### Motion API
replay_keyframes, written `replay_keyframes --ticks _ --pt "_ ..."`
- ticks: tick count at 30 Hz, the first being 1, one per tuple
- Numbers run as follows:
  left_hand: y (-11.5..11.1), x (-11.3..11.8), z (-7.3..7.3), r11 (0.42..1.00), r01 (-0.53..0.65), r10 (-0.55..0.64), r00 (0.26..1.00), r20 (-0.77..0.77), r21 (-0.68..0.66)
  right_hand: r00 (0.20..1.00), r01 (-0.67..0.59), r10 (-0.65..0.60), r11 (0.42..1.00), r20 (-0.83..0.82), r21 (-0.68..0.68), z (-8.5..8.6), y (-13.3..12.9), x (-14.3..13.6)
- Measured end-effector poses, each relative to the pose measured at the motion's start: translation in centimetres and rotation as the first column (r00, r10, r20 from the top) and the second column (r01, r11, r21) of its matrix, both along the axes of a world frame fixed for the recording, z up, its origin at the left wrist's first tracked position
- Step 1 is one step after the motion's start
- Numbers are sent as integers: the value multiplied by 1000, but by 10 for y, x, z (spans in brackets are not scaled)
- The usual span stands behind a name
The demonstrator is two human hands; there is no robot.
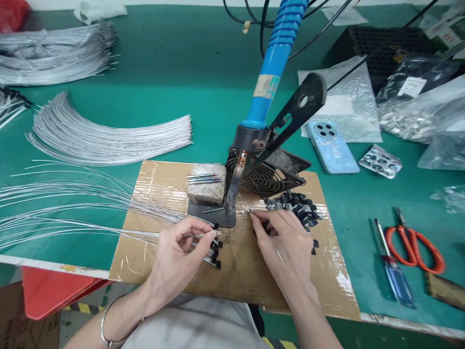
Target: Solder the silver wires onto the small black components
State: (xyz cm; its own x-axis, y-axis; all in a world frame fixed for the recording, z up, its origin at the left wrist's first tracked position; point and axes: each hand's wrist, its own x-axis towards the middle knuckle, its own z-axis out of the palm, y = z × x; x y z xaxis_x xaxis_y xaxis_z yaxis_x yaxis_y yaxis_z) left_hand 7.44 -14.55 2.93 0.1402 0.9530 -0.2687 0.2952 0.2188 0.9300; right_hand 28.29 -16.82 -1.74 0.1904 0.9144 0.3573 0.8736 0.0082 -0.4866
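Note:
My left hand pinches a thin white wire over the cardboard sheet; a small pale piece shows at its fingertips. Several wires run left from there, and some end in small black connectors beside my fingers. My right hand is closed at the near left edge of a pile of black connectors, with a tiny dark piece at its thumb and index finger. Between and beyond the hands stands a soldering iron with a blue handle, its tip pointing down near a block with thin rods on it.
A small black fan sits behind the iron. Wire bundles lie at the left. On the right are a blue phone, a screwdriver, orange-handled scissors and plastic bags. A red stool is below the table edge.

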Motion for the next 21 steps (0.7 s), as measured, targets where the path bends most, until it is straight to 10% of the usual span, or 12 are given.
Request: replay_keyframes --ticks 11,21 --pt "2 1 2 999 -33 32 999 -28 -7 917 29 -74 992 -392 -119 13 -25 -6" --pt "5 4 7 999 -45 45 999 -9 22 974 -22 -20 983 -228 -180 12 -32 -4"
